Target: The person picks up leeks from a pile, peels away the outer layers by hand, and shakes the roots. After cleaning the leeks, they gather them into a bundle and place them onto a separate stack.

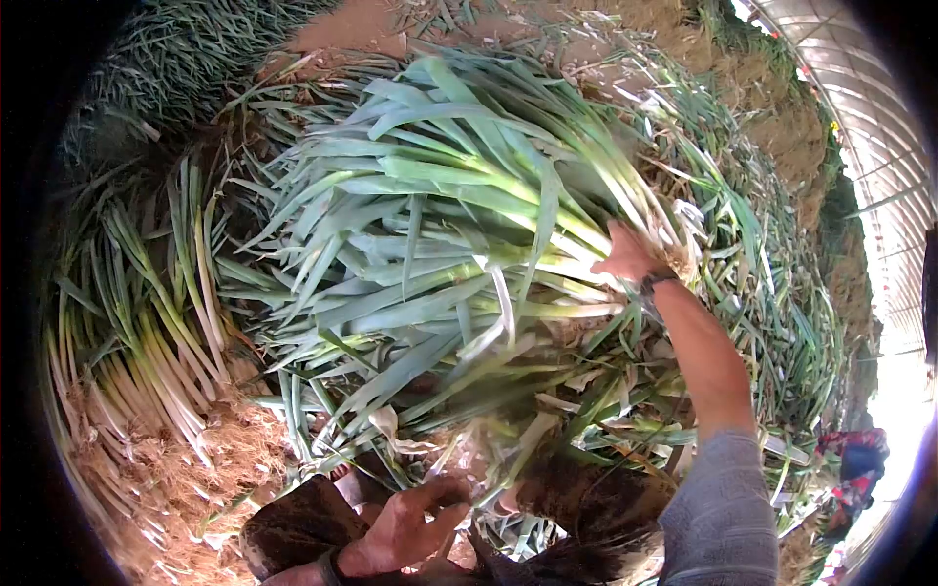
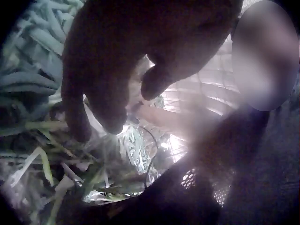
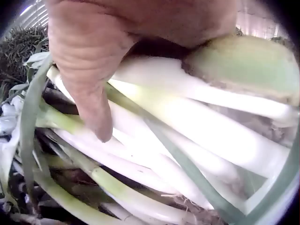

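A big heap of green onions (image 1: 430, 186), broad grey-green leaves to the left and white stalks to the right, lies in front of me. My right hand (image 1: 633, 259) grips stalks near their root ends. In the right wrist view, its thumb (image 3: 96, 108) hangs over the white stalks (image 3: 187, 122); the other fingers are mostly hidden behind the palm. My left hand (image 1: 415, 527) hovers before my lap with fingers loosely bent and nothing in them. The left wrist view has this hand (image 2: 136, 56) dark against the light, fingers apart.
More green onions (image 1: 147, 361) lie at left, their bushy roots (image 1: 225, 449) toward me. Loose leaves and peelings (image 1: 762, 264) cover the ground on the right. Another leafy pile (image 1: 195, 59) is at the far left. My trousered knees (image 1: 596, 498) are close below the heap.
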### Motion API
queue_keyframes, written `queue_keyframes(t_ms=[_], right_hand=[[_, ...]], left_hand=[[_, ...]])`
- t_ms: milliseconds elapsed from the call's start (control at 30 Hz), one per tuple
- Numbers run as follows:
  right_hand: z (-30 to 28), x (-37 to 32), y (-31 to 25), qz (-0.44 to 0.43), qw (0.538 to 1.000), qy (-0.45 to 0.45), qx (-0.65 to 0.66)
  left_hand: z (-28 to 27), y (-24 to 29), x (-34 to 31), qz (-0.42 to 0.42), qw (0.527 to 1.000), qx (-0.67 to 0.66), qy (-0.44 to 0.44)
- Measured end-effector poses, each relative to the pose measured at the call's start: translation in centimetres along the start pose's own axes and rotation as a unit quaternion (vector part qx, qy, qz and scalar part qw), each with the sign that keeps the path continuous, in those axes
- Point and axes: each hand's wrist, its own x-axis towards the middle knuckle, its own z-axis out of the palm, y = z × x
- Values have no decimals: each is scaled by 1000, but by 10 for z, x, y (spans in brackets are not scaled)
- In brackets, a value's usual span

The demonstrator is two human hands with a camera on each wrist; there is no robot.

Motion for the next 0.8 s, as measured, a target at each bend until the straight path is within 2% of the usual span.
queue_keyframes(t_ms=[33, 67, 133, 200, 233, 300, 333, 433, 500, 567, 600, 633, 667, 767, 800], right_hand=[[-6, -5, -2, 3, 1000, -23, -4], [-8, -13, -1, 7, 1000, -26, -2], [-6, -17, 4, 12, 1000, -26, -2], [16, -9, 10, -32, 992, 62, -107], [23, -3, 9, -37, 992, 63, -103], [37, 1, 11, -18, 995, 103, 1], [42, -2, 13, -44, 988, 148, -1], [37, -9, 9, -26, 985, 167, -34], [21, -11, -2, 12, 995, 97, -25], [-7, -41, -24, 19, 994, 4, 105], [-23, -63, -42, 23, 990, -22, 138], [-36, -77, -53, -64, 993, -47, 88], [-43, -93, -62, -69, 987, -79, 121], [-42, -129, -87, -54, 954, -151, 255], [-29, -135, -96, -38, 946, -137, 291]], left_hand=[[2, 2, 2, 20, 999, 35, -19], [5, -5, 2, 51, 998, 42, 5], [8, -6, 6, 31, 999, 41, -4], [9, -6, 6, 6, 999, 47, 2], [9, -4, 8, 33, 997, 67, 5], [10, -1, 8, 83, 991, 101, 8], [9, 2, 8, 71, 993, 95, -4], [14, -9, 1, 66, 990, 116, 35], [11, -12, 0, 87, 986, 134, 37], [12, -17, -4, 119, 981, 150, 38], [12, -14, -4, 107, 981, 162, 24], [10, -13, -5, 93, 982, 163, 2], [10, -16, -4, 88, 985, 145, -11], [10, -13, -1, 101, 981, 165, -18], [9, -15, 1, 97, 985, 138, -30]])
